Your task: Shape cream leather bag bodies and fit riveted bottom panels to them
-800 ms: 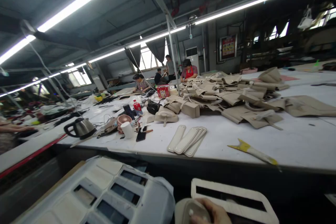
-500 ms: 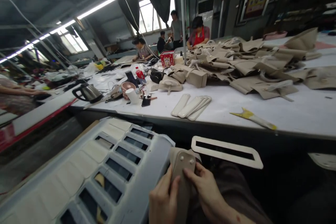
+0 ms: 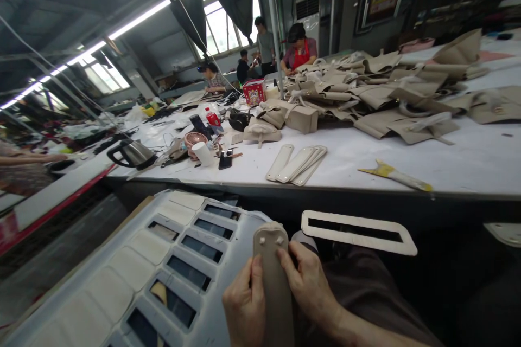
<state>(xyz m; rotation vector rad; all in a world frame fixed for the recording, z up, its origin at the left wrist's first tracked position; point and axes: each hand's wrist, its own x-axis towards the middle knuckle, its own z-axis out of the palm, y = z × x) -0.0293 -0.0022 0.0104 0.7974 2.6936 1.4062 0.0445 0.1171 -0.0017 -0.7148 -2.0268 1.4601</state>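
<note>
A long taupe strip with a rounded top end and two pale studs near that end stands upright between my hands. My left hand grips its left edge, thumb on the front face. On the right edge, my right hand pinches it just below the studs. The lower end of the strip runs out of the frame. To the right of my hands is a pale frame-shaped piece with a long slot. Several similar strips lie fanned on the white table ahead.
A grey slotted rack with pale pieces is at left. The white table holds a yellow-tipped tool, a kettle, a fan, a phone and a heap of taupe pieces. Several people are farther back.
The two loosely aligned layers at the strip's top now line up, and the strip stands straighter. Both hands have shifted slightly left in view, still gripping its edges.
</note>
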